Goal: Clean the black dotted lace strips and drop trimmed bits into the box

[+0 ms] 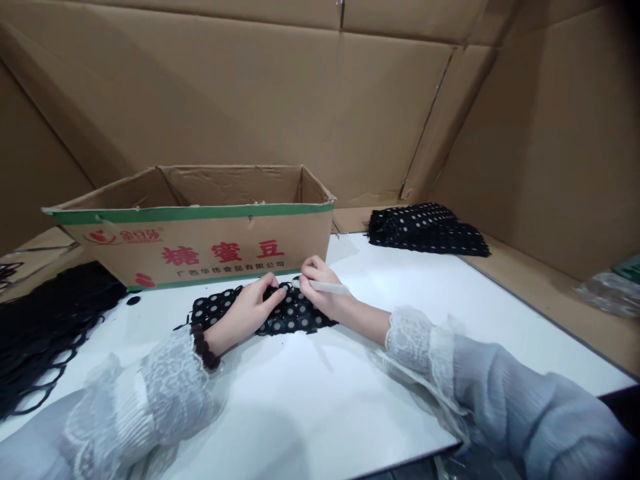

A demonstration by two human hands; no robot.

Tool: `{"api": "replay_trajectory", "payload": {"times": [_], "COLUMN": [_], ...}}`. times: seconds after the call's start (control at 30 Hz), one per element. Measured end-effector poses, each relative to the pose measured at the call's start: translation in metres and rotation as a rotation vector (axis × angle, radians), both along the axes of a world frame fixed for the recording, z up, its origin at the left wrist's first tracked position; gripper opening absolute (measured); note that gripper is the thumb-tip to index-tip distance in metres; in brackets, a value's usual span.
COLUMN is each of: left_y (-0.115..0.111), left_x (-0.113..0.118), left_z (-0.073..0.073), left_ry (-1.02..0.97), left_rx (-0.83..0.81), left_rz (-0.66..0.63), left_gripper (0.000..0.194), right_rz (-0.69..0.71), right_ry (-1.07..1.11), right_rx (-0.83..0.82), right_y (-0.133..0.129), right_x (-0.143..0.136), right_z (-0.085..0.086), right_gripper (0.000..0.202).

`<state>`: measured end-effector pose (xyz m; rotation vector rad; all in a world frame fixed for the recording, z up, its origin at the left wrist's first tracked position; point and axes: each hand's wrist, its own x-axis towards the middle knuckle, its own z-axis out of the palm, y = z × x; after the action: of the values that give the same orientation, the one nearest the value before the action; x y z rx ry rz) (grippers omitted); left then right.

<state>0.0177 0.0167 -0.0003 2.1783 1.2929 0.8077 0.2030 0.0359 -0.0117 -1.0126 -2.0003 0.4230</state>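
A black sheet (215, 305) with rows of pale round dots lies on the white table in front of the cardboard box. My left hand (250, 308) rests on its middle, thumb and index finger apart, pressing lightly on the surface; the other fingers are partly hidden. In my right hand (323, 288) is a slim white pen-like tool (330, 287), pinched between the fingers. Its tip points left onto the sheet, close to my left thumb. What the tip touches is too small to make out.
Behind the sheet stands an open cardboard box (225, 233) with red lettering. Dotted black sheets (425, 229) are stacked at the back right. Black ring-patterned strips (50, 327) heap up at the left. Cardboard walls (250, 100) enclose the white table (300, 413). Clear plastic (610, 291) lies far right.
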Motion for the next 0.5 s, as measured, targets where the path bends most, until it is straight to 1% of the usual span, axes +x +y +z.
{"api": "replay_trajectory", "payload": {"times": [0.1, 0.13, 0.17, 0.23, 0.3, 0.4, 0.5], "left_y": [0.001, 0.001, 0.001, 0.001, 0.002, 0.005, 0.007], "left_x": [0.000, -0.001, -0.001, -0.002, -0.004, -0.006, -0.006], "left_z": [0.001, 0.001, 0.002, 0.002, 0.002, 0.002, 0.001], "left_ry": [-0.003, -0.009, -0.015, -0.026, -0.038, -0.053, -0.103], "left_rx": [-0.039, -0.058, -0.077, -0.111, -0.150, -0.198, -0.215], "left_rz": [-0.006, -0.010, -0.017, -0.032, -0.060, -0.118, -0.123], "left_gripper": [0.022, 0.022, 0.023, 0.024, 0.025, 0.026, 0.024], "right_rz": [0.052, 0.078, 0.112, 0.176, 0.200, 0.160, 0.141], "right_ry": [0.051, 0.049, 0.040, 0.016, 0.007, 0.043, 0.059], "right_rx": [-0.322, -0.406, -0.452, -0.464, -0.440, -0.405, -0.375], "right_y": [-0.001, -0.002, -0.003, -0.007, -0.009, -0.009, -0.007], "right_x": [0.011, 0.013, 0.015, 0.017, 0.016, 0.014, 0.015], "right_z": [0.005, 0.006, 0.006, 0.007, 0.006, 0.004, 0.003], "right_gripper": [0.030, 0.033, 0.034, 0.036, 0.036, 0.036, 0.035]}}
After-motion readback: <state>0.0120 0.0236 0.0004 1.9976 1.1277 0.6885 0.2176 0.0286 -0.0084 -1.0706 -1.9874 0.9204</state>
